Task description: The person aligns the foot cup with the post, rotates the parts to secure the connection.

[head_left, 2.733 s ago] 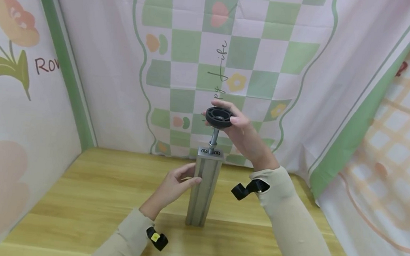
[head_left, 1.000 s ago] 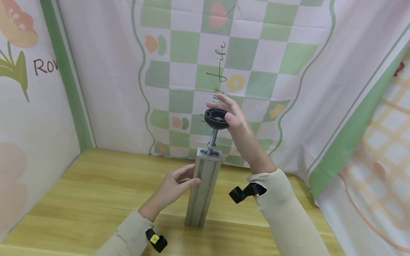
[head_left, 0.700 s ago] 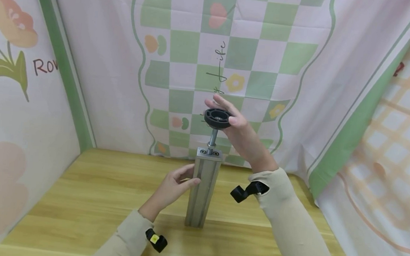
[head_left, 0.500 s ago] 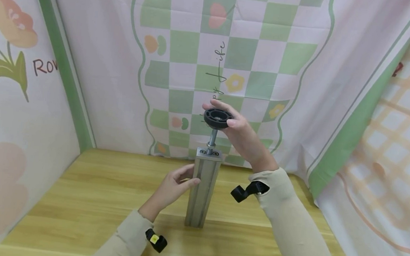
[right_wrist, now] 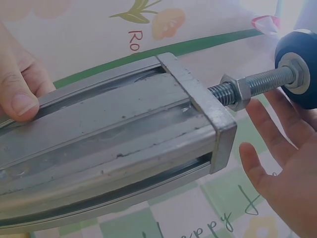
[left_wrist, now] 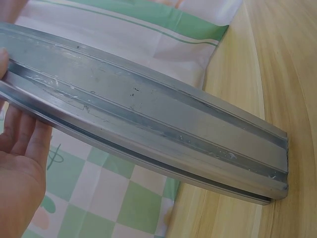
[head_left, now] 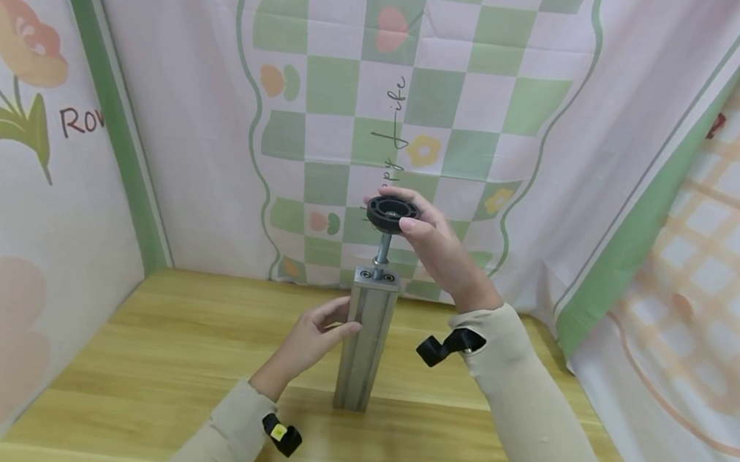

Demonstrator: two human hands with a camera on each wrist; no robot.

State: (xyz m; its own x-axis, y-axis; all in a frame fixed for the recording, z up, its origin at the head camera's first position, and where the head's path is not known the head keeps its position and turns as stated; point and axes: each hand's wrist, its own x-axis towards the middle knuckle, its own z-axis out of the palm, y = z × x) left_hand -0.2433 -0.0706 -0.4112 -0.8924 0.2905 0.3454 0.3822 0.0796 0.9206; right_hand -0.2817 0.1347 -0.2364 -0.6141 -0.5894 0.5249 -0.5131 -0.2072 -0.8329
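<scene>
An aluminium profile [head_left: 367,355] stands upright on the wooden table. A screwed-on end plate [head_left: 376,284] caps its top. Out of that plate rises the threaded stud [right_wrist: 270,82] of a levelling foot [head_left: 384,223], whose round black pad faces up. A hex nut [right_wrist: 240,92] sits on the stud, a short stretch of thread between it and the plate. Around the profile's left side my left hand [head_left: 304,339] grips, thumb on the near face, other fingers partly hidden behind. My right hand [head_left: 442,250] holds the black pad, thumb at its near rim and fingers round the far rim.
The wooden table [head_left: 185,376] reaches back to a hanging cloth [head_left: 330,81] with green checks. Printed cloths also hang at the left and right. A black wrist strap mount [head_left: 449,346] juts from the right sleeve, and another strap mount [head_left: 282,434] from the left.
My right hand's fingers, stretched out past the pad a second ago, have curled down round its far rim. The thumb has slid left along the near rim. My left hand stays still.
</scene>
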